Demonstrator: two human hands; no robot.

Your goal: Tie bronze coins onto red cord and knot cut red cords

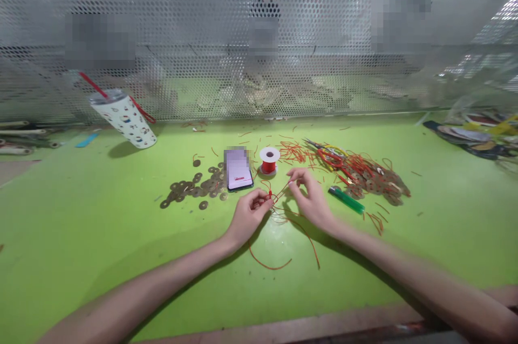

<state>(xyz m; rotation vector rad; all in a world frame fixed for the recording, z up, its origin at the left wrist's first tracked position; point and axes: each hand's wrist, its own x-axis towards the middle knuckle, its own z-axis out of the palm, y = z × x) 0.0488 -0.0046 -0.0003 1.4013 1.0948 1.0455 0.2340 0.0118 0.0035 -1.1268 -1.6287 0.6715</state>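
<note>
My left hand [250, 214] is closed in a pinch on a red cord [279, 201] near the middle of the green table [101, 225]. My right hand [309, 195] pinches the same cord a little to the right, its fingers curled. Loose ends of the cord trail toward me across the table. A small spool of red cord [269, 160] stands just beyond my hands. A phone [238, 170] lies beside it, on the edge of a scatter of holed bronze coins [194, 188].
A green lighter [346, 199] lies right of my right hand. Behind it are scissors [326, 152] and a heap of coins tied with red cord [374, 177]. A patterned cup with a straw [125, 117] leans at the left. A perforated metal screen [259, 36] closes the back.
</note>
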